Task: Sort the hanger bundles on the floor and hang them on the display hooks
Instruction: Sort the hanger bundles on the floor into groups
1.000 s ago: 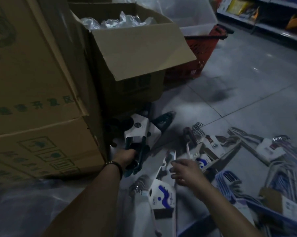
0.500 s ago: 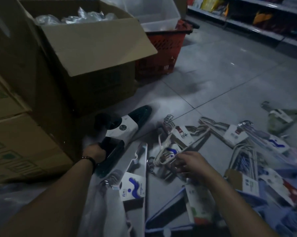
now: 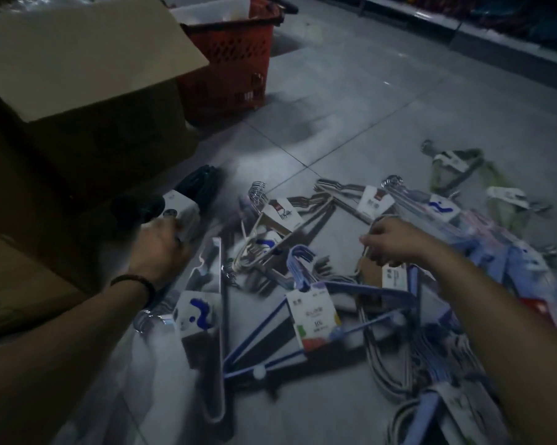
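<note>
Left hand (image 3: 161,252) grips the dark hanger bundle (image 3: 200,187); right hand (image 3: 396,242) curls into the hanger pile (image 3: 312,313), hold unclear. Best to lift one bundle clear, untangled.

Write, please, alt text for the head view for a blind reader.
A person's left hand grips a dark hanger bundle beside a cardboard box, while the right hand reaches into a pile of labelled hanger bundles on the tiled floor; a red basket stands behind.
</note>
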{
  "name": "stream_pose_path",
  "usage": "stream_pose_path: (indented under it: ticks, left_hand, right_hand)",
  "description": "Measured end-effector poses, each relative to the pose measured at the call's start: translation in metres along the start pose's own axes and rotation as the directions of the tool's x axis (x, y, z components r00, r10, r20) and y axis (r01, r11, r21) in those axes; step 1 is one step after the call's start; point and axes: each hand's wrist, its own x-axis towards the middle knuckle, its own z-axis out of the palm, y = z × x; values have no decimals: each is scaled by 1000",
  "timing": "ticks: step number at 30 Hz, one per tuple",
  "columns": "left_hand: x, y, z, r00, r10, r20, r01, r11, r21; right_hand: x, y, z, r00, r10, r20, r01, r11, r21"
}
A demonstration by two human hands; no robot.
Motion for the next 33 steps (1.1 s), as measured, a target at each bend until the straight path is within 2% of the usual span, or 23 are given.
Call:
stream_pose_path:
  ticks: [1, 2, 4, 5, 7, 10, 13, 16, 18, 20, 23, 24, 27, 28, 32, 33]
  left_hand:
    - [-6, 20, 3, 983, 99, 155, -94, 995, -41]
    - [-14, 41, 9, 930, 181, 321, -167, 983, -73]
    - [-39, 86, 27, 762, 254, 596, -221, 967, -129]
    - [-53, 104, 37, 688, 254, 680, -224, 965, -133]
    - [-79, 125, 56, 621, 231, 749, -272, 960, -71]
    - [-100, 126, 80, 658, 224, 719, -293, 956, -30]
    - [-98, 116, 100, 703, 214, 678, -217, 973, -82]
    - [-88, 115, 113, 739, 216, 638, -204, 974, -93]
    - [-88, 118, 118, 771, 238, 591, -240, 968, -77]
    - [-92, 118, 126, 816, 247, 523, -244, 967, -76]
    - [-102, 126, 132, 857, 236, 457, -218, 972, -93]
    - [-108, 131, 133, 855, 240, 460, -214, 971, -108]
    - [-130, 146, 134, 834, 237, 499, -170, 969, -176]
    - [-138, 146, 136, 827, 226, 515, -150, 971, -185]
    - [-182, 132, 138, 813, 122, 569, 32, 967, -253]
    - [-196, 127, 136, 813, 92, 575, 82, 959, -270]
  right_hand:
    - [-2, 10, -1, 999, 45, 2, -45, 999, -14]
    - [-3, 21, 3, 995, 94, 24, -93, 995, -25]
    - [-11, 39, 13, 979, 178, 103, -169, 982, -86]
    - [-16, 45, 17, 965, 212, 153, -197, 975, -106]
    - [-22, 58, 26, 927, 278, 251, -271, 961, -63]
    - [-33, 65, 39, 936, 287, 202, -301, 953, 43]
    - [-49, 57, 62, 972, 235, 3, -233, 960, 152]
    - [-77, 62, 86, 961, 183, -208, -149, 975, 167]
    - [-99, 86, 88, 923, 230, -308, -152, 954, 259]
    - [-125, 116, 77, 858, 341, -384, -170, 894, 415]
    - [-177, 159, 58, 744, 525, -413, -219, 776, 591]
    - [-194, 172, 56, 721, 555, -415, -240, 761, 602]
    - [-229, 211, 71, 626, 641, -443, -434, 759, 485]
    - [-231, 218, 80, 594, 666, -451, -432, 737, 520]
    - [-251, 220, 114, 626, 586, -515, -411, 808, 421]
    - [-257, 218, 118, 622, 599, -505, -404, 797, 449]
